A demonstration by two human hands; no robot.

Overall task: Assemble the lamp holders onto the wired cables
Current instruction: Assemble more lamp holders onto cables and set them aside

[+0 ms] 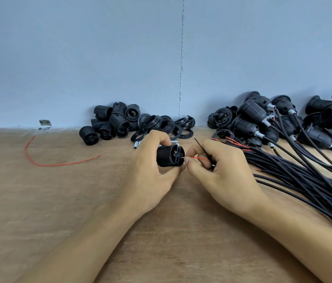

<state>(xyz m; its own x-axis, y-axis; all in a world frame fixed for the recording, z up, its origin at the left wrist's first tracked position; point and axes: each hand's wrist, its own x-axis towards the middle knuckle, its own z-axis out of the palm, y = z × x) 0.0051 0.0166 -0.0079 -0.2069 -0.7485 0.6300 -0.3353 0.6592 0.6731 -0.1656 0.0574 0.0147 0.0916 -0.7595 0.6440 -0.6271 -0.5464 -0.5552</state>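
My left hand (150,170) grips a black threaded lamp holder (169,156) on its side, its terminal end facing right. My right hand (220,168) pinches a thin red wire (198,158) between thumb and forefinger, the wire's tip at the holder's terminal end. A thin black wire (201,147) sticks up from the same hand. Both wires belong to a cable whose body is hidden under my right palm.
A heap of loose black holders and rings (132,123) lies against the wall behind my hands. Assembled holders with cables (283,123) pile up at the right, and a bundle of black cables (308,178) fans across the table. A stray red wire (44,160) lies at left.
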